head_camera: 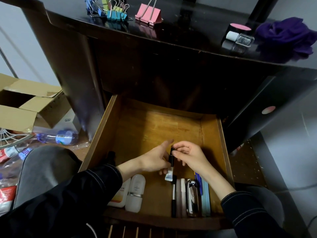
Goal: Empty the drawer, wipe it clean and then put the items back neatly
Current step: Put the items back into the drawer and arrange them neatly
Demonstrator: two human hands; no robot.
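Black-capped and clear below, the bottle (170, 159) stands nearly upright between my two hands, above the bare wooden floor of the drawer (107, 127). My right hand (191, 156) pinches the black cap, thumb and forefinger closing on it from the right, with the other fingers (184, 149) loosely curled behind. My left hand (152, 159) comes in from the left. Its lower fingers curl about the clear part and one finger stretches straight out past the cap. Both forearms reach in over the drawer's front edge, dark sleeves drawn back from the wrists. The clear end shows a pale patch; label or glint, I cannot tell. Just below it, along the front, lie a black pen (173, 194) and a blue case (205, 194), with two white containers (135, 193) to their left.
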